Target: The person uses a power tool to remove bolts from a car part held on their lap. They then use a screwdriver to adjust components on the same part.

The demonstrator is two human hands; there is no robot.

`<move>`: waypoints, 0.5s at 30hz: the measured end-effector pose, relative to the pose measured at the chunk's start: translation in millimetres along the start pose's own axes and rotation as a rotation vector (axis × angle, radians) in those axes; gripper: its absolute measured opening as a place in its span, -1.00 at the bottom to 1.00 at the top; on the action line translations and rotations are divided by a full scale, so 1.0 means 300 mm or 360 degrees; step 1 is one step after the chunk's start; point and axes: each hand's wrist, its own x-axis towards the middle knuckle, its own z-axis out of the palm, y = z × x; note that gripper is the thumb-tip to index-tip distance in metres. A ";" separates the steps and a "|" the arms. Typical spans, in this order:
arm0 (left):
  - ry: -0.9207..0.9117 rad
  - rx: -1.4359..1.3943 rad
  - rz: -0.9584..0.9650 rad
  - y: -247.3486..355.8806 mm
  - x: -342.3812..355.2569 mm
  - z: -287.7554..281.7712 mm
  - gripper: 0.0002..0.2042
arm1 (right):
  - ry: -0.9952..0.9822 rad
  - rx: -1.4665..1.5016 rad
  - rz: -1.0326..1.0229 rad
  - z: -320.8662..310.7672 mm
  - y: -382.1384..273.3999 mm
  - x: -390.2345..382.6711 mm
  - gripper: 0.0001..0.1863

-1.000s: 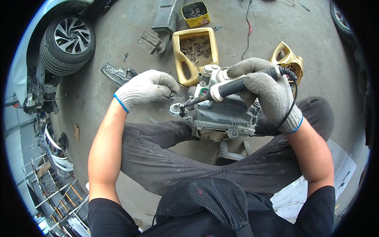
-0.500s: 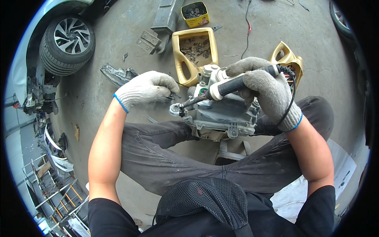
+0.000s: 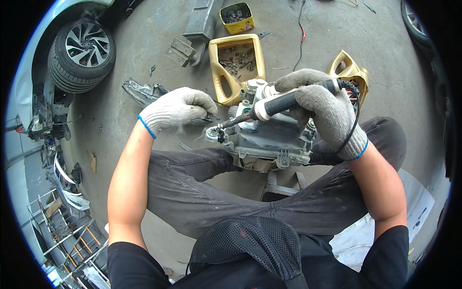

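My right hand [image 3: 327, 113], in a grey knit glove, grips a black-handled hot tool [image 3: 279, 104] with a white collar and cord. Its metal tip reaches down-left to a bracket [image 3: 212, 133] on the corner of a translucent grey headlight housing [image 3: 264, 139]. My left hand [image 3: 179, 110], in a white glove, pinches a thin dark rod [image 3: 213, 116] just above and left of that corner. A faint wisp of smoke hangs near the tip. The housing sits between my legs, partly hidden behind the tool and my right hand.
Cut gold jugs [image 3: 224, 85] [image 3: 344, 62] and a yellow box [image 3: 237, 27] hold parts. A metal beam [image 3: 202, 24] and a lamp piece [image 3: 140, 91] lie ahead; a red-clipped cable [image 3: 301, 29] crosses the floor. A wheel [image 3: 82, 48] stands left; metal racks [image 3: 72, 241] are lower left.
The tool's tip has shifted slightly at the housing's corner, and the smoke drifts differently. My hands have moved only slightly, keeping their holds.
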 end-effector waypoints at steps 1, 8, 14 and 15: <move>-0.0017 0.0028 0.0049 -0.003 0.004 -0.001 -0.76 | 0.0029 -0.0019 -0.0004 0.000 -0.004 -0.003 -0.55; -0.0068 0.0009 -0.0025 0.017 -0.002 -0.003 -0.75 | 0.0108 0.0004 0.0107 0.022 -0.031 -0.021 -0.58; -0.0049 -0.0062 -0.0043 0.004 -0.004 -0.001 -0.76 | 0.0182 -0.0015 0.0127 0.029 -0.034 -0.020 -0.60; -0.0046 -0.0061 -0.0065 0.005 -0.003 0.000 -0.76 | 0.0163 -0.0002 0.0126 0.027 -0.029 -0.019 -0.60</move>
